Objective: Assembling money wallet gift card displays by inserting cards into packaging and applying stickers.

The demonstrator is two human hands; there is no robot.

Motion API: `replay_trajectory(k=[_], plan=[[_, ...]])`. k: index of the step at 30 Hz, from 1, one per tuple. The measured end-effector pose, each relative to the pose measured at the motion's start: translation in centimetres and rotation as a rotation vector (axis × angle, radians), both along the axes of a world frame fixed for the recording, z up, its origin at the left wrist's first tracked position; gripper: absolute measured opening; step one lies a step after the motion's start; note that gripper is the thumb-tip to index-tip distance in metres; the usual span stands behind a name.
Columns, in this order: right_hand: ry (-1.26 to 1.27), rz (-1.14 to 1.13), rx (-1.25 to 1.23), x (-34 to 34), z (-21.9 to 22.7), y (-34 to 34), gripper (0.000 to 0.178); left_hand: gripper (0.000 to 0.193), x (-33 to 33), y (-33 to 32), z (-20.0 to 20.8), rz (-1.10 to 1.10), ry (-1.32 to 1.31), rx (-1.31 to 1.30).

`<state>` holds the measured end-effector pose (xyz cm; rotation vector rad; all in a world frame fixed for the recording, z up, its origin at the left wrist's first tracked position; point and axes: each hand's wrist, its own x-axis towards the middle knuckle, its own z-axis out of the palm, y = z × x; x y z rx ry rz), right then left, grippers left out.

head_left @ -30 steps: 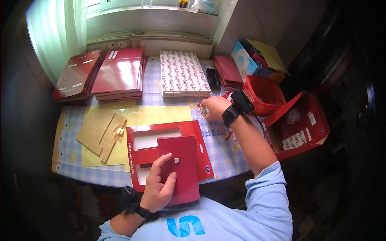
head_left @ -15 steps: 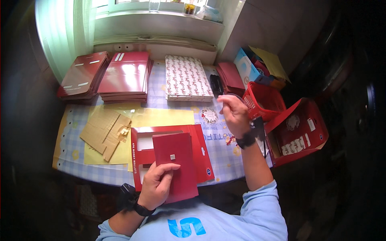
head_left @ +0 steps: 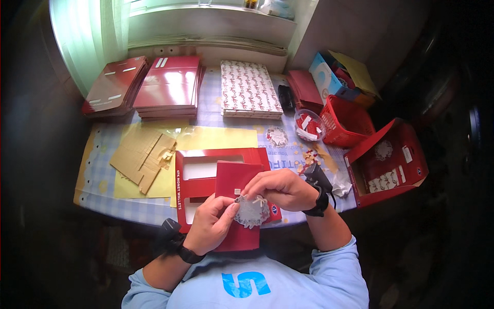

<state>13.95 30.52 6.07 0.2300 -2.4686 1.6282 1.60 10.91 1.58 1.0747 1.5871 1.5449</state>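
My left hand (head_left: 212, 222) is closed, its thumb and forefinger pinching the left edge of a pale, lacy-edged wreath cutout (head_left: 251, 210). My right hand (head_left: 282, 189) bends over the cutout's upper edge with its fingers pressed together; whether they grip the cutout or a tiny piece on it is hard to make out. Beneath both hands lies a tall red folded card wallet (head_left: 239, 175), with a small white square (head_left: 237, 191) just above the cutout. Under the wallet is a flat red carton (head_left: 260, 155) with window openings.
Red card stacks (head_left: 116, 85) and a patterned stack (head_left: 251, 87) stand along the back. At right are a clear tub of small pieces (head_left: 310, 125), a red basket (head_left: 346, 123) and an open red box (head_left: 386, 154). Cut brown cardboard (head_left: 141, 157) lies left; another wreath cutout (head_left: 278, 136) rests mid-table.
My right hand has come from the tub area back to the wallet. A wreath cutout is now between my hands, over the wallet. The clear tub has come into sight.
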Motion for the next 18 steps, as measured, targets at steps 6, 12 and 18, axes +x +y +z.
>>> replay_trajectory(k=[6, 12, 18], plan=[[0.133, -0.43, 0.353, 0.9, 0.3, -4.7, 0.062, 0.016, -0.2, -0.4, -1.5, 0.237, -0.017, 0.005], [0.226, -0.7, 0.904, 1.3, -2.6, -8.2, 0.066, 0.015, 0.1, 0.0, -2.6, 0.255, -0.112, 0.034], [0.165, -0.656, 0.819, 1.8, -3.2, -7.8, 0.062, 0.013, 0.6, -0.8, -1.6, 0.13, -0.111, 0.037]])
